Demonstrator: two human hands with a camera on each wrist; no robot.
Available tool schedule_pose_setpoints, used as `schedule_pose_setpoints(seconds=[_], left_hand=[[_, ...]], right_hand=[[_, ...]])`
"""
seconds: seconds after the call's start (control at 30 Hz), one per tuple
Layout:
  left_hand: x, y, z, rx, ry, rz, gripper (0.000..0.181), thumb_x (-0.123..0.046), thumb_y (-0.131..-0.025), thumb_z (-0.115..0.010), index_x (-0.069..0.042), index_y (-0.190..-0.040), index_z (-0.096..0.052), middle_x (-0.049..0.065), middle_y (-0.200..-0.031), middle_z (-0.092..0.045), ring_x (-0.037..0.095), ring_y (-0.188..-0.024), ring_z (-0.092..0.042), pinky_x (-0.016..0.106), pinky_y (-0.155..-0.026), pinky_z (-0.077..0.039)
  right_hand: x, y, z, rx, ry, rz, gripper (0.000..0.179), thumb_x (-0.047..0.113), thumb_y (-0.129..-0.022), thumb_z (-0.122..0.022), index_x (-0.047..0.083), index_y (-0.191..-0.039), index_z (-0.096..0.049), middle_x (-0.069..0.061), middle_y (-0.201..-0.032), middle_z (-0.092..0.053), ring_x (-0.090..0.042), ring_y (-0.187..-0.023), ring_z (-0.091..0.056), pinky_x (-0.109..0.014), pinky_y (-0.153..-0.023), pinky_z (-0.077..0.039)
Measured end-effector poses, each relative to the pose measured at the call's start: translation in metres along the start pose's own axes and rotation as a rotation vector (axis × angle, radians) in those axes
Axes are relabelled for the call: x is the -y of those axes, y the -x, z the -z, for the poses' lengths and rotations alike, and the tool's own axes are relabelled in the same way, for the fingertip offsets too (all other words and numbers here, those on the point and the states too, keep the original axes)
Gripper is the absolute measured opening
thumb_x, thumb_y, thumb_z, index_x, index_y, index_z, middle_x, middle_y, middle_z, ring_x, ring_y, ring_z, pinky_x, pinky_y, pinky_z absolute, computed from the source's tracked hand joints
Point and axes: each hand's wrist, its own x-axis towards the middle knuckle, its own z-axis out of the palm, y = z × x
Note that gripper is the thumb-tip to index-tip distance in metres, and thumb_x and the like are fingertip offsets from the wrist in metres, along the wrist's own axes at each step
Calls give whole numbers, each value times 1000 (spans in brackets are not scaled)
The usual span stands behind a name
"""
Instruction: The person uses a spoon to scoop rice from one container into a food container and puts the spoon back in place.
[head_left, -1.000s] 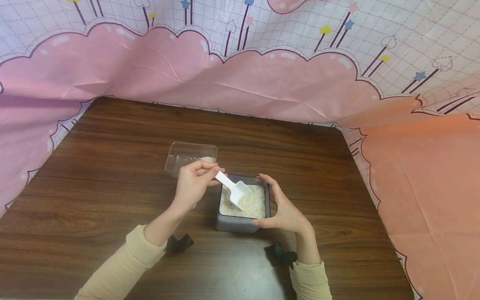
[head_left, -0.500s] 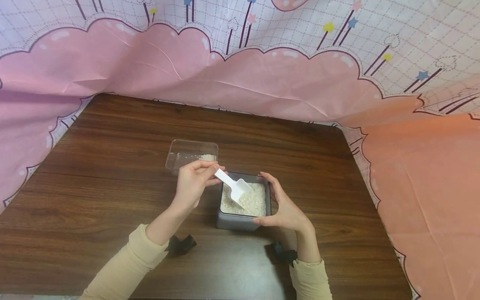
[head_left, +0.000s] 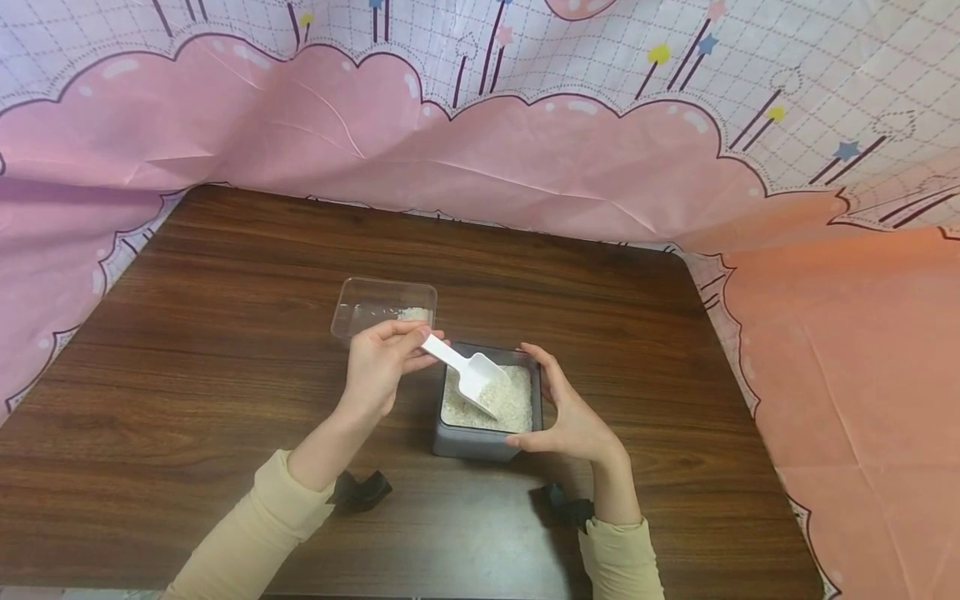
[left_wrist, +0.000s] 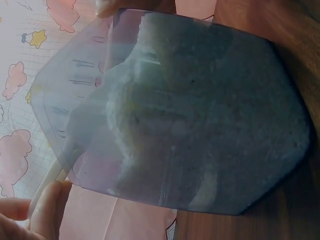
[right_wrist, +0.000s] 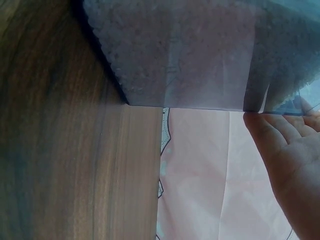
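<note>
My left hand [head_left: 375, 367] pinches the handle of a white scoop [head_left: 474, 377] between thumb and fingers. The scoop tilts down, its lip in the rice [head_left: 517, 396], with some grains lying in its bowl. That rice fills much of a grey see-through square container [head_left: 472, 444] on the table. My right hand [head_left: 573, 417] grips the container's right side, thumb at the near rim and fingers at the far corner. In the left wrist view, rice shows banked up behind the container's wall [left_wrist: 200, 115], and the scoop's handle [left_wrist: 45, 185] leans over the rim.
A clear plastic tray [head_left: 360, 292] with a little rice in its right side stands behind my left hand. Black straps [head_left: 363, 490] hang at both wrists. The brown wooden table [head_left: 225, 400] is bordered by a pink patterned curtain [head_left: 480, 158].
My left hand has tipped the scoop and pushed its lip slightly right into the rice, and more grains lie in its bowl. The right hand keeps its place on the container.
</note>
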Motion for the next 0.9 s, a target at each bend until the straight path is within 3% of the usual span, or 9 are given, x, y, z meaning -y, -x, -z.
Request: schedule_pose_setpoints(seconds=[0.27,0.6,0.77,0.9], left_hand=[[-1,2,2,-20,36,5,19,11,-92,-55,22,-108,-57,35,-105,-64,22,-79,-74,36,-77,-62],[-2,1,4,-34,101,50,22,10,-94,-55,24,-111,-52,40,-117,-56,19,-81,-73,33,-78,-62],[-5,0,8,-27,125,38,19,10,-94,-55,21,-109,-56,33,-110,-63,21,-81,-74,34,-79,-62],[-9,0,12,-25,127,16,12,9,-94,-56,14,-104,-61,21,-97,-71,21,-81,-74,33,-77,-62]], right_hand=[[0,0,0,5,-12,7,112,14,-67,-89,24,-153,-18,-9,-153,-29,-29,-143,-25,-63,-114,-27],[2,1,0,5,-16,4,112,14,-67,-90,26,-152,-19,-8,-154,-26,-29,-144,-22,-62,-116,-25],[1,1,0,5,-11,1,113,15,-66,-90,25,-153,-18,-10,-155,-24,-30,-145,-20,-66,-115,-23],[2,1,0,6,-7,-8,113,17,-67,-90,21,-153,-17,-11,-156,-22,-30,-146,-18,-67,-115,-22]])
